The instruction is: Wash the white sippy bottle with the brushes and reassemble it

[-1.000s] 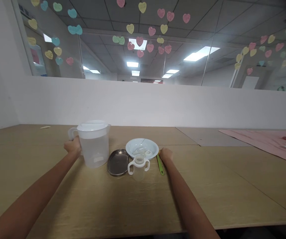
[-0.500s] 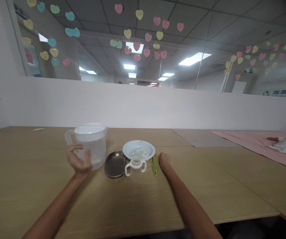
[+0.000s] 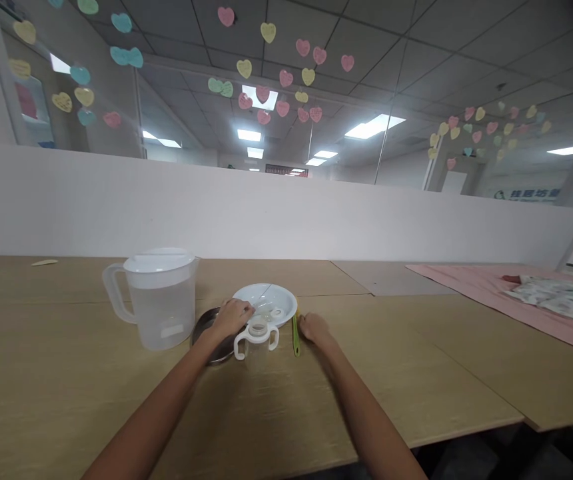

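My left hand (image 3: 232, 319) is over a round metal dish (image 3: 205, 325), at the left rim of a white bowl (image 3: 286, 297). Its fingers bend down toward the bowl, with the tips hidden. Small clear and white parts (image 3: 275, 313) lie in the bowl. In front of it stands a clear baby bottle (image 3: 257, 347) fitted with a white two-handled collar, its top uncovered. A green-handled brush (image 3: 296, 339) lies to the right. Beside the brush my right hand (image 3: 316, 329) rests on the table, fingers curled in, with nothing visible in them.
A large translucent jug (image 3: 162, 303) with a lid stands left of the dish. The wooden table (image 3: 266, 420) runs to a white wall (image 3: 276, 223). On the right, a pink cloth (image 3: 466, 280) carries a folded patterned cloth (image 3: 549, 295).
My left hand has left the jug's side and moved right, to the bowl's rim over the metal dish. My right hand stays by the brush. The whole view has shifted slightly.
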A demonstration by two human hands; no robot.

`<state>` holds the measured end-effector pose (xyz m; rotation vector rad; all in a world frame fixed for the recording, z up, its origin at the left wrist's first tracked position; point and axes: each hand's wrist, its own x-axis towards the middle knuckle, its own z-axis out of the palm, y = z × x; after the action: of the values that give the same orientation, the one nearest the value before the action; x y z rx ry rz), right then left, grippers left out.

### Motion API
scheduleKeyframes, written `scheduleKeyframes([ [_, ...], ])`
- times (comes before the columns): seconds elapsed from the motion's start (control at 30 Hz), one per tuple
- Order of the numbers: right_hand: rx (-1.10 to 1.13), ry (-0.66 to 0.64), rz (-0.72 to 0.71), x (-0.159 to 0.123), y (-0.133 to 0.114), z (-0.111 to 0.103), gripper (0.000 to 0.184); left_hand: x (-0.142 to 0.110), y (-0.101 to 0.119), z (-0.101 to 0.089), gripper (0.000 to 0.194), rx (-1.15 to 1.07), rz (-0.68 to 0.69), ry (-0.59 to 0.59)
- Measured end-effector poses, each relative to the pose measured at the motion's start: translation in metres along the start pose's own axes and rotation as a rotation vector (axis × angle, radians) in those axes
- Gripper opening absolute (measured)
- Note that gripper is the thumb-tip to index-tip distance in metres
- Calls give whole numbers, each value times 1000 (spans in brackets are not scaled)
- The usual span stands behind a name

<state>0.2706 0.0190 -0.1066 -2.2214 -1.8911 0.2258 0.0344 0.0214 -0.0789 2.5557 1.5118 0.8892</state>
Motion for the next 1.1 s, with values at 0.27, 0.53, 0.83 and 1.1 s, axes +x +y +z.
scheduleKeyframes([
  [0.27,7,-40,-78,-9,-10,-6,47,-19,8,-4,23,-31,17,57],
  [0.53,11,-96,-75,-21,-13,-5,21,-34,16,-1,18,-259,-41,240],
  [0.83,50,106,145,-16,9,-20,27,-31,8,-3,30,-687,-286,341],
  [1.1,96,573,-85,-25,-11,-19,44,-27,9,1,50,-1128,-410,404],
])
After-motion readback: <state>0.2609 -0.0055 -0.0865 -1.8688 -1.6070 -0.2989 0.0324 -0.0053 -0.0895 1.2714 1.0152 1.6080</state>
